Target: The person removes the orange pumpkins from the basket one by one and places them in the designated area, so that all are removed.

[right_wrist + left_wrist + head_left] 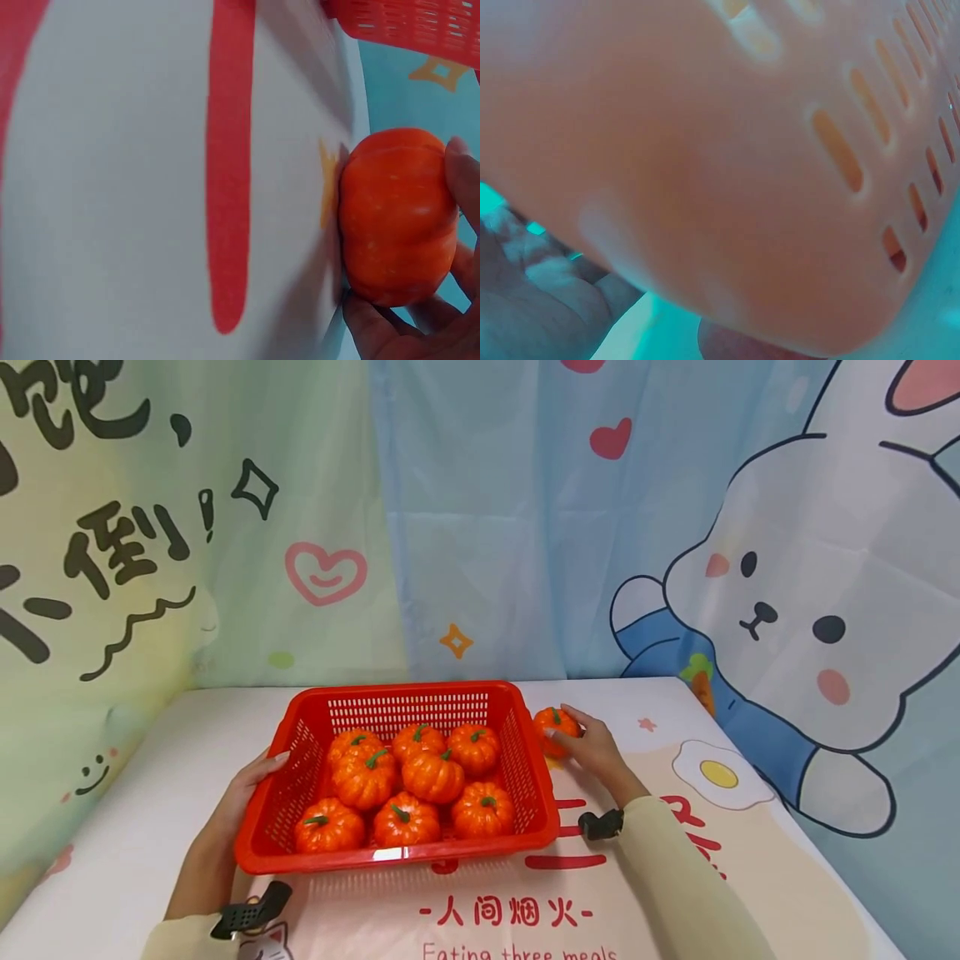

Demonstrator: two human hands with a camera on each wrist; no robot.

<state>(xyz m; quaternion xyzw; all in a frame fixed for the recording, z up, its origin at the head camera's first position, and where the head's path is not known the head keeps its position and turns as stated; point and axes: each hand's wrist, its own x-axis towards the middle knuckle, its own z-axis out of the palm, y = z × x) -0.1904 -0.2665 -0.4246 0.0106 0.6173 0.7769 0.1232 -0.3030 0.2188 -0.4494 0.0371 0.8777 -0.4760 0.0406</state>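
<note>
A red plastic basket [397,858] with slotted walls sits tilted toward the viewer, holding several small orange pumpkins [405,820] with green stems. My left hand [236,797] grips its left side, fingertips showing over the rim. The left wrist view has the slotted basket wall [705,165] close up, with part of the hand [547,300] below it. Just outside the basket's right side, my right hand [597,750] holds one more pumpkin [553,727] between thumb and fingers. In the right wrist view, that pumpkin [397,217] is right at the tabletop, the fingers curved round it.
A white table [142,793] carries a printed mat [750,868] with red lettering and a fried egg picture. Behind it hangs a cartoon curtain [480,527] with a rabbit and hearts. Black straps [251,912] circle both wrists.
</note>
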